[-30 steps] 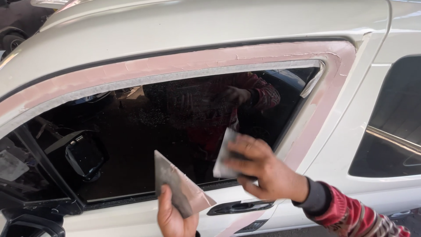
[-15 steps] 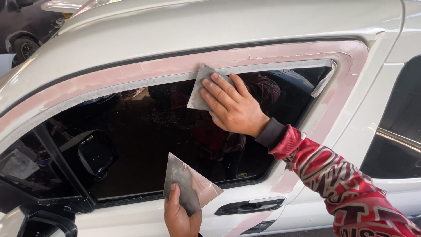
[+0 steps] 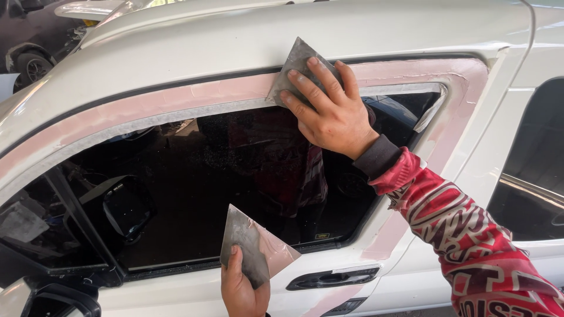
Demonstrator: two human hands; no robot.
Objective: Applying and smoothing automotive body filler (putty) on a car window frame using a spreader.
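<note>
My right hand (image 3: 326,107) presses a grey metal spreader (image 3: 295,66) flat against the pink filler band (image 3: 147,105) along the top of a white car door's window frame. Its fingers spread over the blade. My left hand (image 3: 242,289) holds a second flat metal blade (image 3: 254,249) smeared with pink filler, low in front of the door, just left of the black door handle (image 3: 332,277). The right arm wears a red and white patterned sleeve (image 3: 470,235).
The dark side window (image 3: 194,188) reflects a person and shows the car's interior. Pink filler also runs down the rear pillar (image 3: 458,117). A black side mirror (image 3: 53,299) sits at the lower left. Another vehicle's wheel (image 3: 26,64) shows at the upper left.
My right hand has risen with the spreader from near the door handle to the top window frame and now presses it on the filler. The left hand stays low with its blade.
</note>
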